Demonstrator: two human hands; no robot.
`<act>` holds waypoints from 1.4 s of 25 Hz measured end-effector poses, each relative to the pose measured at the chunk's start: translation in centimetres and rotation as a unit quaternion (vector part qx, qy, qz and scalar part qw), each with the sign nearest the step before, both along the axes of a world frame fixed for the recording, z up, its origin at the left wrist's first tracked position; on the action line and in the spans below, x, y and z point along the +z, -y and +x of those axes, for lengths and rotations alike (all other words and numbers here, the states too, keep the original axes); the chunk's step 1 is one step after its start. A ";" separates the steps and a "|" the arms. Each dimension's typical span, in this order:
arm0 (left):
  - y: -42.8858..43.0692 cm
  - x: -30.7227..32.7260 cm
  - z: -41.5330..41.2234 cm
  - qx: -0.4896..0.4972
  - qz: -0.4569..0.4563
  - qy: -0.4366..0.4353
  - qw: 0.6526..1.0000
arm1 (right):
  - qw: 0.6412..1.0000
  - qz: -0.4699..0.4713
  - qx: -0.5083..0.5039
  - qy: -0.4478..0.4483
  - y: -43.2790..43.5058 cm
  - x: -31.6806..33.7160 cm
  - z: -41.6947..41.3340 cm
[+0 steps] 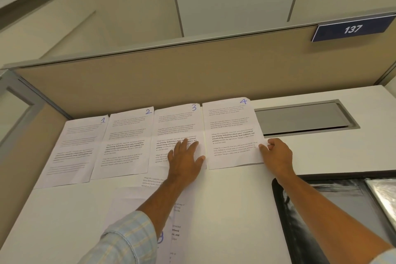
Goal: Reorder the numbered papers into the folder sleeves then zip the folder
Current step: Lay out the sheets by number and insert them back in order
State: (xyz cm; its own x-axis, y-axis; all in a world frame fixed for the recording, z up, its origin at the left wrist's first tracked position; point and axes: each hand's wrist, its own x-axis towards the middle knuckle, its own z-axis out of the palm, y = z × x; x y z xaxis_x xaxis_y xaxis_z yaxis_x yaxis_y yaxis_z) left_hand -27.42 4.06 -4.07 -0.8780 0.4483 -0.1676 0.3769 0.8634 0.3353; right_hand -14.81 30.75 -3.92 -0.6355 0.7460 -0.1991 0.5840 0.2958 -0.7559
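Sheet 1 [72, 148], sheet 2 [126, 141], sheet 3 [175, 122] and sheet 4 [231, 126] lie side by side on the white desk [235, 210], tops against the beige partition [171, 75]. The left hand [185, 156] presses flat on sheet 3, fingers spread; the right hand [277, 152] pinches sheet 4's right edge. The paper looks light, limp and easily creased, likely to slide on the smooth top, so it is best lifted by an edge or corner.

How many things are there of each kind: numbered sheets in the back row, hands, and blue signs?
Numbered sheets in the back row: 4 (sheet 1, sheet 2, sheet 3, sheet 4)
Hands: 2 (left hand flat on sheet 3, right hand pinching sheet 4's edge)
Signs: 1 (blue number sign)
Total: 7
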 end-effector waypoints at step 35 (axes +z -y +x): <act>29.1 1.2 19.5 -0.074 -0.124 0.080 0.986 | 0.984 -0.012 0.153 0.085 32.4 0.6 5.6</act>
State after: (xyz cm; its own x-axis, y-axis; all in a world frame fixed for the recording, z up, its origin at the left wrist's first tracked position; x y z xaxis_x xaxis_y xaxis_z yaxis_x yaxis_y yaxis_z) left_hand -7.92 -25.05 -2.86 -0.7592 0.4982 -0.4189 0.4654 0.8654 0.1857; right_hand -9.18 -1.70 -3.32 -0.7861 0.5181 -0.3371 0.5889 0.4621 -0.6631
